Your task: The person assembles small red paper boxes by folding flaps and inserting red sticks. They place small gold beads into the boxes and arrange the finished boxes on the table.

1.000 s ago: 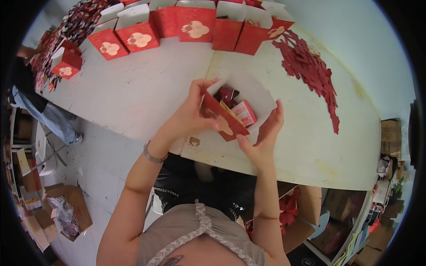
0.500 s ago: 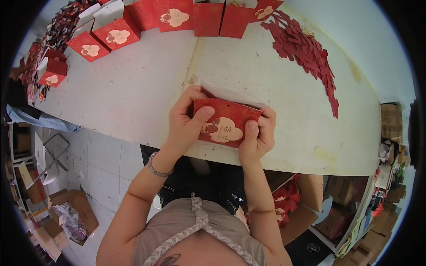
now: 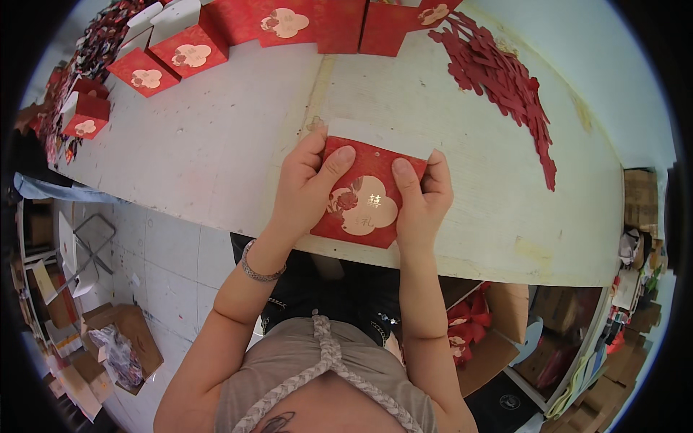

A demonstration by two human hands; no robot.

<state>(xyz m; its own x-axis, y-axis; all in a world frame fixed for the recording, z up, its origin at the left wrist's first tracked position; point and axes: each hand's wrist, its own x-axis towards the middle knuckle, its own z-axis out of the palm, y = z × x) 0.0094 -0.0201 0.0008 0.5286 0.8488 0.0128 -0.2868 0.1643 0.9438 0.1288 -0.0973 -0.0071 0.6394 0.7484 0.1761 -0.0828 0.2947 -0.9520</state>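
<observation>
Both my hands hold a red paper gift box (image 3: 411,216) with a pale flower-shaped label on its front and a white flap along its far edge. It lies at the near edge of the white table (image 3: 216,137). My left hand (image 3: 307,180) grips its left side, thumb on the front face and fingers curled behind. My right hand (image 3: 422,191) pinches the right side the same way. The front face is turned up toward me. Parts of my fingers are hidden behind the box.
Several red boxes (image 3: 191,54) stand open along the table's far side, with a smaller one (image 3: 85,124) at the left. Wrapped sweets (image 3: 101,50) are heaped at far left. Dark red strips (image 3: 498,83) lie at the far right. A carton (image 3: 498,317) of red pieces stands below the table.
The box in my hands has tipped so its front face shows fuller and flatter. My thumbs have slid up toward its far edge, and both hands still grip it.
</observation>
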